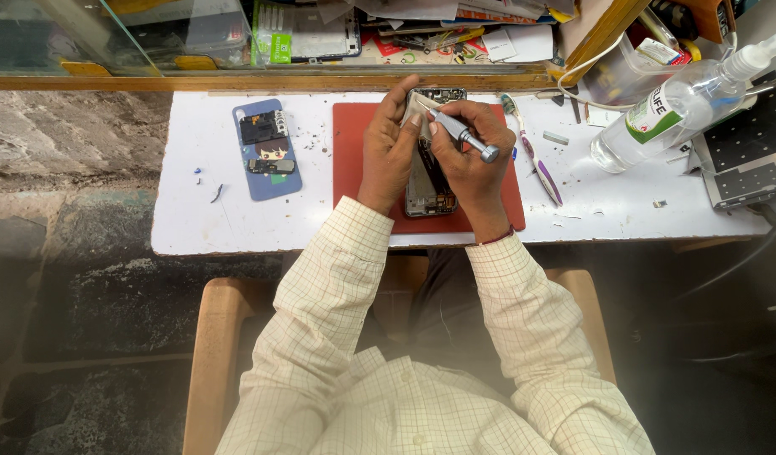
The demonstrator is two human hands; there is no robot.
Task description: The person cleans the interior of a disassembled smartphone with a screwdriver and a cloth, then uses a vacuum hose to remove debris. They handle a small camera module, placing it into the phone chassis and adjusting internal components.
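Head view: left hand (pixel 388 152) grips the phone (pixel 427 181) steady on the mat (pixel 354 143); right hand (pixel 470 160) pinches the screwdriver (pixel 459 133), tip down.

Bright, even overhead daylight, soft shadows, hazy blur along the lower edge, mild wide-angle distortion

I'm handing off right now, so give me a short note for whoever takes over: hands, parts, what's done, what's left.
Left hand: steadies the opened phone on the red mat.
Right hand: holds a small metal screwdriver, tip at the phone's upper end.
Beside the mat: blue phone case with small removed parts on it, toothbrush, clear spray bottle.
Done: back off, insides exposed.
Left: work at the upper end looks unfinished; the back is not refitted.
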